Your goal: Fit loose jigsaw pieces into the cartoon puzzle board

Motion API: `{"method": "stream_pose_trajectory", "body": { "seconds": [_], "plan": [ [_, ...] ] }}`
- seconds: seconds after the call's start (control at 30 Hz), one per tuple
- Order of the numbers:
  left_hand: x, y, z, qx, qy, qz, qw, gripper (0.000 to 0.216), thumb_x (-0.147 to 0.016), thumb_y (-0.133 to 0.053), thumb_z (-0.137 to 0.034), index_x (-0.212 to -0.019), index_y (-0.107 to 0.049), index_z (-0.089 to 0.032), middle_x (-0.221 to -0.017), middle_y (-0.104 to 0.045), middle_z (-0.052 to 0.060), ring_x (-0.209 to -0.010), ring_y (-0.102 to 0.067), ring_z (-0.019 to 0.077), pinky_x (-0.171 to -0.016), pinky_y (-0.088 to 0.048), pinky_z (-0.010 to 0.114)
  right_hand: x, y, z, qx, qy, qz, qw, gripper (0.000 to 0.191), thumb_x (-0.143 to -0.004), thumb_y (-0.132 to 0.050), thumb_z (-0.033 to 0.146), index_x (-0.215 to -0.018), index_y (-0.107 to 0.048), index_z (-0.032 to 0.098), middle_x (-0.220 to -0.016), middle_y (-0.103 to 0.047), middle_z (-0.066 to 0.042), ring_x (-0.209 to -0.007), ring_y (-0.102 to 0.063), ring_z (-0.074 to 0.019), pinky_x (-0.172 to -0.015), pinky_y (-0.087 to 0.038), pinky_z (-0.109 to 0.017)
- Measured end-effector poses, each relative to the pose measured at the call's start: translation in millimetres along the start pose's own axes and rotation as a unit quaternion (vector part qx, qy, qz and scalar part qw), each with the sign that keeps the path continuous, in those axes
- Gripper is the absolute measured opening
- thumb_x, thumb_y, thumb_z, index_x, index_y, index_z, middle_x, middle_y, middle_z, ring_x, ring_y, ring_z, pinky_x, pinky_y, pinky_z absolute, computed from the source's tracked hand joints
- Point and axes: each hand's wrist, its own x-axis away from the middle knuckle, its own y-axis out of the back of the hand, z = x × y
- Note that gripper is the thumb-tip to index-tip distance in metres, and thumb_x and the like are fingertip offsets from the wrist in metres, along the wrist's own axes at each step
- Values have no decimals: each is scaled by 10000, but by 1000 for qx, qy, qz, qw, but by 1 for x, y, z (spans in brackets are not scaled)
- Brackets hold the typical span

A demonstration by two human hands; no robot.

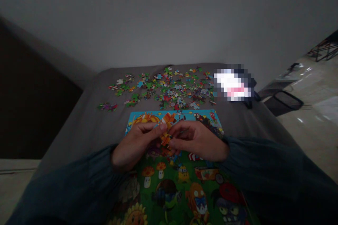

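My left hand [137,144] and my right hand [198,139] meet over a colourful cartoon puzzle board [174,186] lying in front of me. Both pinch a small cluster of joined orange puzzle pieces [167,128] between thumbs and fingertips, held just above the board. Dark teal sleeves cover both forearms. The lower part of the cluster is partly hidden by my fingers.
Several loose puzzle pieces [169,89] are scattered across the far half of the grey cloth-covered surface [87,123]. A blurred white and pink object [233,84] lies at the back right corner. A black wire basket [286,100] stands on the floor to the right.
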Motion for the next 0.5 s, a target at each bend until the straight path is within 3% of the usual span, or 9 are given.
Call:
{"method": "stream_pose_trajectory", "body": {
  "seconds": [0.17,0.37,0.5],
  "plan": [
    [0,2,1,-9,1,11,1000,340,-748,-766,-485,-711,-672,-160,-613,-545,-5,-595,-513,139,-573,-431,265,1,1,-1,-28,-9,28,999,274,-763,-773,335,-907,-600,178,-715,-677,29,-654,-669,-123,-648,-557,-281],
    [0,1,0,-19,-1,-1,1000,334,-739,-774,-480,-704,-691,-159,-675,-607,13,-607,-513,129,-569,-426,254,2,3,1,-4,40,-34,999,226,-769,-767,312,-903,-648,173,-763,-663,25,-656,-620,-90,-660,-525,-253],
    [0,1,-1,-12,-16,-3,1000,324,-746,-770,-473,-700,-700,-160,-673,-613,14,-613,-515,128,-570,-425,251,1,3,2,14,41,-35,998,227,-777,-762,332,-897,-648,177,-735,-647,32,-631,-605,-91,-628,-525,-251]
  ]
}}
